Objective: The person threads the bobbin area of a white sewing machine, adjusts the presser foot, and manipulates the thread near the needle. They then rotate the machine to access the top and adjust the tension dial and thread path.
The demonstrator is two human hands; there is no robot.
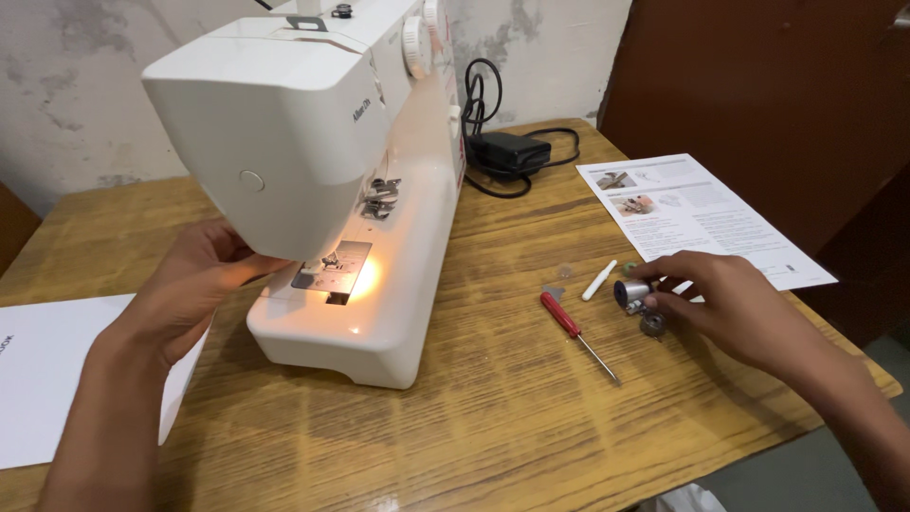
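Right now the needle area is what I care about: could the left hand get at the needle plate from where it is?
Probably yes. The left hand rests against the machine beside the lit needle plate, with nothing lying between them.

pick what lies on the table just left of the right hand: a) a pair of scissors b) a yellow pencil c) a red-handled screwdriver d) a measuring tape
c: a red-handled screwdriver lies on the wooden table just left of the right hand, whose fingers rest at a small metal bobbin case; no scissors, tape or pencil shows.
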